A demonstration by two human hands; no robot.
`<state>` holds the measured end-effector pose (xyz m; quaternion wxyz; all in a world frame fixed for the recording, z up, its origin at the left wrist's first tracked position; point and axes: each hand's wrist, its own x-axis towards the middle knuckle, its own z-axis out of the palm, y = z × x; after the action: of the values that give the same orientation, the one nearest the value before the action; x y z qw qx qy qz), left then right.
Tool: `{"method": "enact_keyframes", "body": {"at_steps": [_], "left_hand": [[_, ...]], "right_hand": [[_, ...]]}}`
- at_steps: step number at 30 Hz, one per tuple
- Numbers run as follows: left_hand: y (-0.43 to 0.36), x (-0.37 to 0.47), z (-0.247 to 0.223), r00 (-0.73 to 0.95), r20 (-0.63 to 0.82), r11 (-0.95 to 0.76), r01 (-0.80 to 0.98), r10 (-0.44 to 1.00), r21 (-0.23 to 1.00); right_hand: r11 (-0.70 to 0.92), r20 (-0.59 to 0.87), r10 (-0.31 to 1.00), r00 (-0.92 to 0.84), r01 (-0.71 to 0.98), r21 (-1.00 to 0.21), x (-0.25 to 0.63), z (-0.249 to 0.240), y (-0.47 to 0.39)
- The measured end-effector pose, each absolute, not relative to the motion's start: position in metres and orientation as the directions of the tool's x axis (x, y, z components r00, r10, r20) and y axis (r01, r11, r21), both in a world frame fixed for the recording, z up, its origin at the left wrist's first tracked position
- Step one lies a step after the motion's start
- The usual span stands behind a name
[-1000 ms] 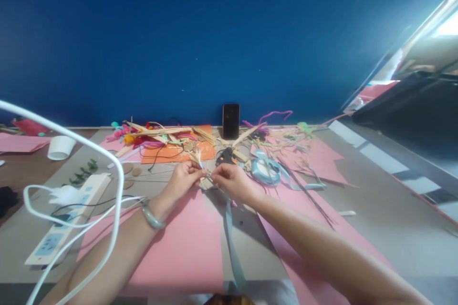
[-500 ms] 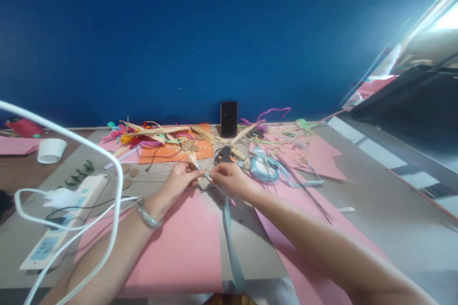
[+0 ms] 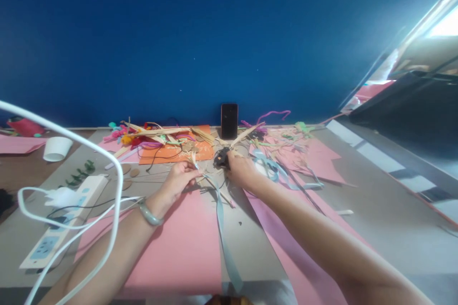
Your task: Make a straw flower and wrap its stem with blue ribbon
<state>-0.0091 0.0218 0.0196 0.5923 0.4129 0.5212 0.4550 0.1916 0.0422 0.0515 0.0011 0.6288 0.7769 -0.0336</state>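
My left hand, with a pale bangle at the wrist, is closed in a pinch on a small bundle of pale dried strips. A light blue ribbon runs from the bundle down over the table's front edge. Further up and to the right, my right hand is closed at the side of a black object with a small orange mark; its kind I cannot make out. Between the hands lies a thin stick. The ribbon roll sits just right of my right hand, partly hidden by it.
Behind my hands a phone leans on the blue wall. Orange paper carries dried strips and craft bits. Pink paper covers the near table. A power strip and white cable are at left, near a white cup.
My right hand has left the bundle and ribbon and moved up and right to the black object. My left hand stays at the bundle. The ribbon now hangs loose from it.
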Motion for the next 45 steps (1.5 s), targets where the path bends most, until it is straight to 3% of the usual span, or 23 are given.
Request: {"method": "enact_keyframes", "body": {"at_steps": [4,6,9,12,17,22,32,45], "left_hand": [[0.025,-0.011,0.016,0.041,-0.234,0.237,-0.113,0.971,0.965],[0.026,-0.012,0.013,0.046,-0.235,0.238,-0.108,0.971,0.965],[0.027,-0.013,0.012,0.07,-0.209,0.216,-0.111,0.975,0.97],[0.025,-0.012,0.014,0.094,-0.182,0.194,-0.14,0.979,0.971],[0.023,-0.013,0.016,0.106,-0.213,0.225,-0.107,0.971,0.969],[0.023,-0.015,0.015,0.111,-0.218,0.228,-0.09,0.97,0.969],[0.023,-0.014,0.019,0.133,-0.195,0.202,-0.041,0.972,0.979],[0.018,-0.012,0.03,0.141,-0.225,0.229,-0.012,0.964,0.973]], "right_hand": [[0.163,-0.011,0.986,-0.164,0.985,-0.063,0.195,0.057,0.043],[0.146,0.065,0.988,-0.138,0.981,-0.126,0.202,0.065,0.039],[0.205,0.201,0.97,-0.137,0.905,-0.372,0.215,0.074,0.029],[0.299,0.215,0.954,-0.209,0.707,-0.641,0.224,0.073,0.017],[0.283,0.143,0.94,-0.31,0.473,-0.834,0.223,0.067,-0.001],[0.25,0.089,0.926,-0.366,0.42,-0.872,0.224,0.068,-0.008],[0.186,-0.028,0.918,-0.395,0.492,-0.85,0.228,0.058,-0.009],[0.188,-0.035,0.921,-0.388,0.522,-0.832,0.223,0.062,-0.012]]}}
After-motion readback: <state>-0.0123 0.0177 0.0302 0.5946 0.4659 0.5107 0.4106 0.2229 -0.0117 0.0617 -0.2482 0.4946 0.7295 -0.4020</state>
